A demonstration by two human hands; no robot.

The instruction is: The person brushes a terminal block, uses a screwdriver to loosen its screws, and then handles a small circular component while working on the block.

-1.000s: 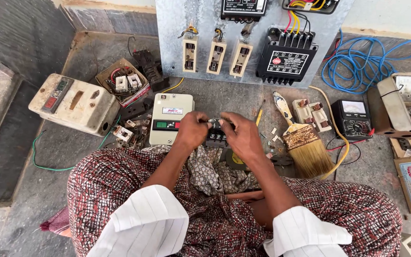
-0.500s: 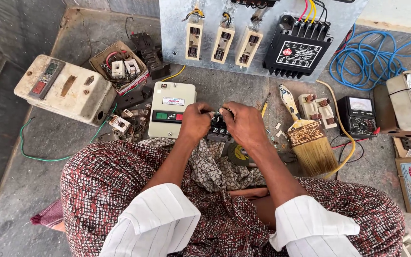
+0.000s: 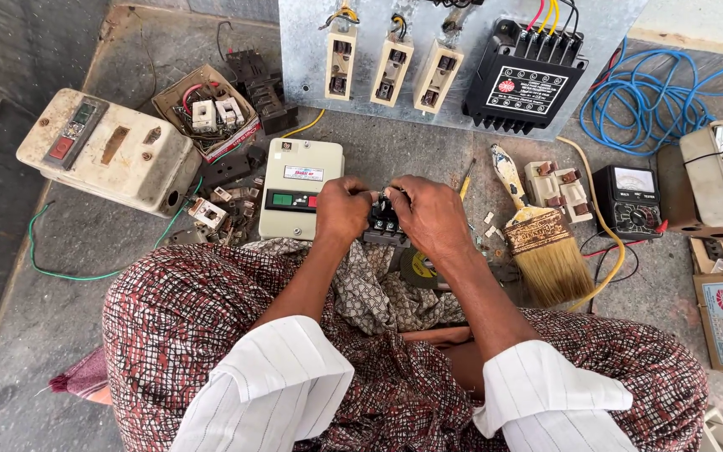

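Gripping a small black part [image 3: 384,219] between them, the left hand [image 3: 342,209] and right hand [image 3: 431,213] close their fingers on it, just right of the cream switch box [image 3: 299,197], paintbrush [image 3: 541,243] beyond, on rough grey concrete floor [image 3: 60,310].

Grey concrete floor [image 3: 69,326], dusty; metal panel [image 3: 303,50] upright behind; daylight.

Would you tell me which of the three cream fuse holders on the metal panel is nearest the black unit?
The rightmost fuse holder, mounted just left of the black unit; the other two sit farther left.
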